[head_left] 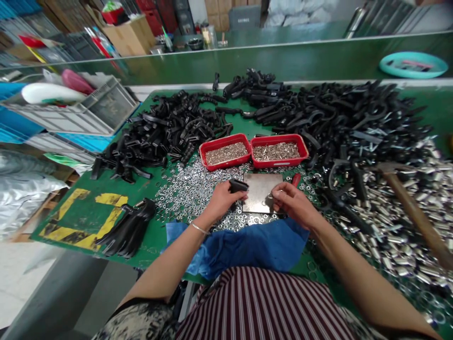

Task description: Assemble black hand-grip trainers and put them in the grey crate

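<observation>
My left hand (223, 197) is closed round a small black plastic part (238, 185) at the left edge of a square metal plate (261, 192). At the plate's lower right corner, my right hand (292, 202) has its fingers pinched together on something too small to make out. The plate lies on a bed of silver washers (187, 189). A blue cloth (247, 245) lies between the plate and my body.
Two red trays (224, 152) (279, 149) of small metal pieces sit behind the plate. Heaps of black plastic parts (166, 127) (336, 113) cover the green table. A hammer (414, 208) lies on metal sleeves at right. A grey crate (81, 113) stands at left.
</observation>
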`<state>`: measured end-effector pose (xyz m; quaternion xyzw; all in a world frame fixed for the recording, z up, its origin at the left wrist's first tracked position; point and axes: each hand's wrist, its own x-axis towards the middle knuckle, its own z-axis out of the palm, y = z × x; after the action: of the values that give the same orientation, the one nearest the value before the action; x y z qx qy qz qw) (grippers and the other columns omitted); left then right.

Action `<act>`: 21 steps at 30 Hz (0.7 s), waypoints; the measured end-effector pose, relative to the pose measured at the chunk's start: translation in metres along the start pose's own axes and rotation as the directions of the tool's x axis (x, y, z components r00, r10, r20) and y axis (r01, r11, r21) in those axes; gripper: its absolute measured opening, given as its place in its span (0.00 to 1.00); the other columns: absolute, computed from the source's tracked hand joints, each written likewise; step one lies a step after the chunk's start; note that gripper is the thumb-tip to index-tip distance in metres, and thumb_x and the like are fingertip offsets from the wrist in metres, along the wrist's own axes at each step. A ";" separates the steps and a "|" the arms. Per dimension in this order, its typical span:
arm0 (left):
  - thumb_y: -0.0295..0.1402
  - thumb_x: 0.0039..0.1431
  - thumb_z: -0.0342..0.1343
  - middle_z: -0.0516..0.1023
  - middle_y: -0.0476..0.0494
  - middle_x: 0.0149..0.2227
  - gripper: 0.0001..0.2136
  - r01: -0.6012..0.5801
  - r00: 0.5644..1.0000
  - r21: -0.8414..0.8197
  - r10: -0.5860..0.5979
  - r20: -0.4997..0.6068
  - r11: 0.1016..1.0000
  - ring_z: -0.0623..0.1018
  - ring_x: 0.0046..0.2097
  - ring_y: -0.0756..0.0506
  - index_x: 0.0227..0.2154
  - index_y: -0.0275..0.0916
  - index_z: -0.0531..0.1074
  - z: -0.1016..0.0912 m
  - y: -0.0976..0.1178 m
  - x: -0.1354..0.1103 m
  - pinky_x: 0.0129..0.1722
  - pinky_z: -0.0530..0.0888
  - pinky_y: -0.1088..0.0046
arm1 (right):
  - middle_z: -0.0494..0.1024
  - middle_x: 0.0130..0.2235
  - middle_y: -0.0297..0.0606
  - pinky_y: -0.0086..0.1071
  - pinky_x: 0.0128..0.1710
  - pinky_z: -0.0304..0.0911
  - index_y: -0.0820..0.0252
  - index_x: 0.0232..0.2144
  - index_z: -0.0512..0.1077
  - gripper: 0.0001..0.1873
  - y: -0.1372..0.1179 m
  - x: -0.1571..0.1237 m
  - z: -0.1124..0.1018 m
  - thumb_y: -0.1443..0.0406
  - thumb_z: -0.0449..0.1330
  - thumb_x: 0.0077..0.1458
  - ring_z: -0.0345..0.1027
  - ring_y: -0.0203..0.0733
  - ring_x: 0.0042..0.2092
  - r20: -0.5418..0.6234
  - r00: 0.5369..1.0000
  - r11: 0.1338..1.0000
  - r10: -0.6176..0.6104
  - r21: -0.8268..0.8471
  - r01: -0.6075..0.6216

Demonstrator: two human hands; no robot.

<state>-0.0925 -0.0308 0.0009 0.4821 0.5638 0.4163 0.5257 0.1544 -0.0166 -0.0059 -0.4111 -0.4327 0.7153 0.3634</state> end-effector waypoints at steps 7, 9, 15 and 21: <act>0.37 0.47 0.71 0.82 0.44 0.35 0.18 0.110 0.992 -0.368 -0.080 0.094 0.923 0.80 0.33 0.47 0.39 0.35 0.78 0.056 -0.008 -0.006 0.39 0.77 0.69 | 0.79 0.32 0.33 0.31 0.31 0.64 0.57 0.35 0.69 0.19 -0.008 -0.007 0.015 0.52 0.70 0.52 0.70 0.35 0.28 0.046 0.999 1.000 0.020 -0.018 -0.019; 0.36 0.47 0.71 0.82 0.45 0.35 0.17 0.140 0.987 -0.425 -0.095 0.126 0.894 0.80 0.34 0.48 0.40 0.34 0.78 0.060 -0.009 -0.006 0.37 0.76 0.71 | 0.79 0.32 0.34 0.31 0.31 0.64 0.57 0.35 0.69 0.19 -0.008 -0.009 0.014 0.53 0.70 0.52 0.70 0.35 0.29 0.030 0.999 1.000 0.016 0.004 -0.016; 0.37 0.46 0.72 0.81 0.44 0.35 0.18 0.214 0.970 -0.464 -0.132 0.203 0.860 0.80 0.35 0.48 0.38 0.34 0.78 0.063 -0.009 -0.009 0.36 0.76 0.72 | 0.69 0.24 0.28 0.27 0.28 0.62 0.61 0.30 0.71 0.15 -0.007 -0.009 0.005 0.59 0.73 0.50 0.62 0.30 0.26 0.099 0.977 0.940 0.191 0.267 -0.211; 0.38 0.47 0.71 0.81 0.45 0.35 0.17 0.132 0.987 -0.311 -0.096 0.128 0.941 0.78 0.34 0.48 0.39 0.35 0.79 0.058 -0.013 -0.005 0.36 0.74 0.73 | 0.70 0.27 0.31 0.24 0.27 0.63 0.63 0.30 0.74 0.12 -0.010 -0.005 0.002 0.63 0.72 0.51 0.61 0.28 0.27 0.182 0.941 0.861 0.285 0.384 -0.335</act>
<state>-0.0363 -0.0403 -0.0172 0.3796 0.4863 0.4433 0.6504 0.1561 -0.0180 0.0055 -0.3466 -0.2225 0.8621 0.2951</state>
